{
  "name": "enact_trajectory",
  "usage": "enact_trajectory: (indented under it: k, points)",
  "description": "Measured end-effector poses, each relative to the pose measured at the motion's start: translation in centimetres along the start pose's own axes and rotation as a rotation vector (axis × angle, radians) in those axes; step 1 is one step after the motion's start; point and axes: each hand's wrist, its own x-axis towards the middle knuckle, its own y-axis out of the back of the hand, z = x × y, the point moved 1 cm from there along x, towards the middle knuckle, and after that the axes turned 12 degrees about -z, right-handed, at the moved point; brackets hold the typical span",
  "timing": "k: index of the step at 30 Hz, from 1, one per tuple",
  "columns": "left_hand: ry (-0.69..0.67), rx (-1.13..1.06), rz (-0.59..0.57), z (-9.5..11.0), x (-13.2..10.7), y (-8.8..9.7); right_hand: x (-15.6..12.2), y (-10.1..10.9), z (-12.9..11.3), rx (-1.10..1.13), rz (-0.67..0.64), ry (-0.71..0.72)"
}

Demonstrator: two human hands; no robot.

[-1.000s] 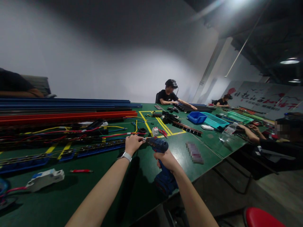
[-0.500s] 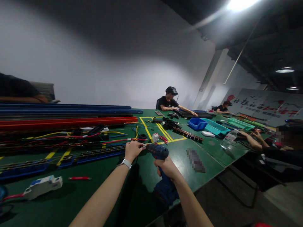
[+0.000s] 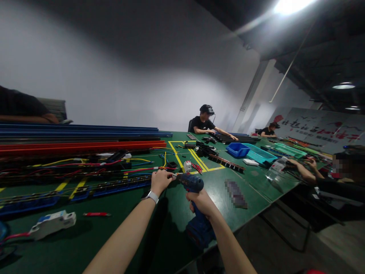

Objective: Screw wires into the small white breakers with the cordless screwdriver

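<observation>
our view has tipped up slightly since a second ago, lowering the one green table (image 3: 214,182). our right hand (image 3: 202,201) grips one blue drill (image 3: 191,182) above it; our left hand (image 3: 160,183) pinches one small piece (image 3: 173,176), too small to name, at its tip. one red wire (image 3: 97,214), one blue bin (image 3: 240,154) and two turquoise baskets (image 3: 259,156) lie around.

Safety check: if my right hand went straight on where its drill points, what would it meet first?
Likely your left hand, its fingers at the front of the cordless drill; depth is unclear.
</observation>
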Motion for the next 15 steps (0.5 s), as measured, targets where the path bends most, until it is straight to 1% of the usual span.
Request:
enact_trajectory:
  k: [4,10,15]
  points:
    - [-0.001,0.003,0.006,-0.03,0.01,-0.06,0.00,-0.01,-0.02,0.004,-0.020,0.011]
    - [-0.006,-0.002,0.019,0.00,-0.03,0.00,0.05,0.05,0.18,0.010,-0.012,0.005]
    - [-0.008,-0.002,-0.005,0.06,-0.10,0.14,0.04,0.15,0.18,0.000,-0.018,-0.026]
